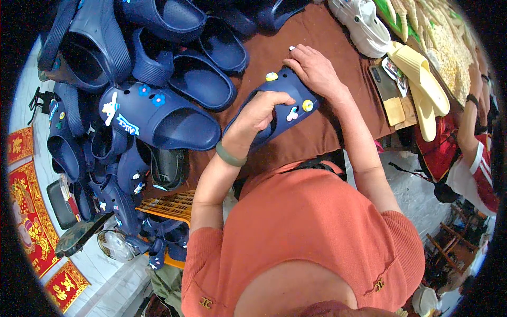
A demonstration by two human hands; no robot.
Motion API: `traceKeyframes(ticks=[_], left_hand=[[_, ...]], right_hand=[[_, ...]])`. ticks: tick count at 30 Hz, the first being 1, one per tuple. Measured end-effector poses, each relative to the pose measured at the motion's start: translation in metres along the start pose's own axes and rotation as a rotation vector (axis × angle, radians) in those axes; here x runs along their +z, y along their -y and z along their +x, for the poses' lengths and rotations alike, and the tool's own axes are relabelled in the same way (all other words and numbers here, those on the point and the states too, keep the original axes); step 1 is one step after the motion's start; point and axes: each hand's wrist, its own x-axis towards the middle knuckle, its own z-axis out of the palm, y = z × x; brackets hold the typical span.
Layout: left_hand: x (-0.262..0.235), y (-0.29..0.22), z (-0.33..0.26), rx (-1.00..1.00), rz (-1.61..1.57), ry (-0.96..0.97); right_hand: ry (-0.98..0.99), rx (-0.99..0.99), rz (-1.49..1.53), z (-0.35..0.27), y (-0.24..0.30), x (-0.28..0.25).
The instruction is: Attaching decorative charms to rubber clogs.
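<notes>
Head view: left hand clamps the navy clog on the brown bench, right hand presses its toe, fingers together, apparently fitting charms; next likely needs firm pushing.

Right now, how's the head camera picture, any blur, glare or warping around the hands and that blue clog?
Head view: even daylight, no hard glare; the clog, left hand and right hand are sharp mid-frame. Head view: fisheye bends the brown table edge, and the corners go black. Head view: the clog pile at left stays clear, the far right edge softer.
</notes>
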Motion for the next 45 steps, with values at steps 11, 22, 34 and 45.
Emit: traceKeyframes(ticks=[11, 22, 34, 45], left_hand=[[-0.004, -0.002, 0.002, -0.016, 0.028, 0.058], [-0.007, -0.002, 0.002, -0.059, 0.062, 0.055], [-0.008, -0.003, 0.002, -0.093, 0.067, 0.076], [-0.001, -0.005, -0.004, -0.004, 0.07, 0.065]], right_hand=[[-0.345, 0.574, 0.54, -0.012, -0.043, 0.011], [-0.021, 0.045, 0.526, -0.004, -0.063, 0.0], [-0.154, -0.079, -0.062, 0.031, -0.102, 0.031], [0.225, -0.275, 0.621, 0.032, 0.001, -0.016]])
